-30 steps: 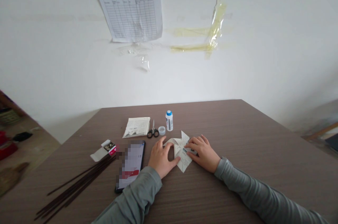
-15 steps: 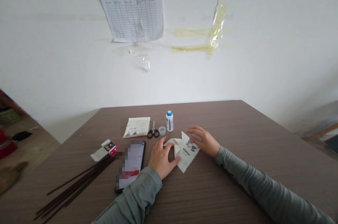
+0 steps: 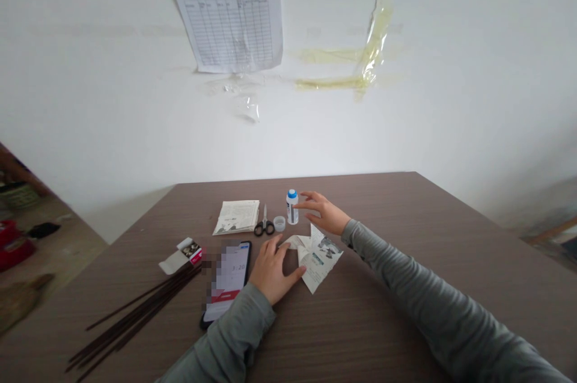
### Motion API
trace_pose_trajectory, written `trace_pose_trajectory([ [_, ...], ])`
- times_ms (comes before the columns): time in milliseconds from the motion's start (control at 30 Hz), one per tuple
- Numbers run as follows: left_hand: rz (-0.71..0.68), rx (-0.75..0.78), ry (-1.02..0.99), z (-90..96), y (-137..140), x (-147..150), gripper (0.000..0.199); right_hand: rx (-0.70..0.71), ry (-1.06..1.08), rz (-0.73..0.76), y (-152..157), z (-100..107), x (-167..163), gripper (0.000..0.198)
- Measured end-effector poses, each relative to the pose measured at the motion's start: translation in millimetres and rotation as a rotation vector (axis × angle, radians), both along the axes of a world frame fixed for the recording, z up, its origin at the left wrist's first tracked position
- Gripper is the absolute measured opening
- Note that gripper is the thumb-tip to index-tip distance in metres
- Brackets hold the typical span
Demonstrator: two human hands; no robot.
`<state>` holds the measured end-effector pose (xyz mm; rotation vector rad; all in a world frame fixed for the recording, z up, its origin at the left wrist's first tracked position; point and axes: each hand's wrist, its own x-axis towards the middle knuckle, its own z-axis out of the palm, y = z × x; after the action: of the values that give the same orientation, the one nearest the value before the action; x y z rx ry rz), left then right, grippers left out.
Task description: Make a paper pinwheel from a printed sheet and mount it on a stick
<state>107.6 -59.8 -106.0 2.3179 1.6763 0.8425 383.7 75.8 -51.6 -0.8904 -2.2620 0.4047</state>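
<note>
the left hand [image 3: 272, 275] is curving loosely open, thumb spread, its tip resting against one creased, pointed piece of folded newsprint [image 3: 321, 263] lying between the hands. the right hand [image 3: 329, 214] is extending forward, fingers parted, gripping nothing, beside one white bottle [image 3: 291, 214]; contact is staying unclear. beyond the left hand, one pair of metal-bladed scissors [image 3: 264, 220] is lying beside one translucent round container [image 3: 279, 224].

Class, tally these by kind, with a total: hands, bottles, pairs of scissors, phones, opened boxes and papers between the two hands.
Left hand and right hand: 2
Bottle: 1
Scissors: 1
Phone: 1
Opened box: 1
Folded paper: 1
Total: 7
</note>
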Motion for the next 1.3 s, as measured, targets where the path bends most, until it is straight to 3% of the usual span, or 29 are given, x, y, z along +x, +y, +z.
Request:
trace_pose_trajectory([
  [300, 0.0, -0.043, 0.025, -2.0, 0, 0, 0.058, -0.087, 0.051, 0.038, 16, -14, -28, 0.065],
  [533, -0.002, -0.025, 0.033, -2.2, -1, -1, 0.056, -0.07, 0.138, -0.023, 20, -28, -27, 0.067],
  [667, -0.007, -0.044, 0.06, -0.7, -1, -1, 0.058, -0.012, 0.217, -0.05, 19, -36, -3, 0.067],
  [1000, -0.023, -0.033, 0.08, -2.1, -3, 1, 0.064, 0.057, 0.26, -0.196, -4, -47, 94, 0.051],
  [1300, -0.014, -0.026, 0.071, -7.1, -2, 2, 0.064, 0.093, 0.21, -0.241, -18, -58, 115, 0.047],
])
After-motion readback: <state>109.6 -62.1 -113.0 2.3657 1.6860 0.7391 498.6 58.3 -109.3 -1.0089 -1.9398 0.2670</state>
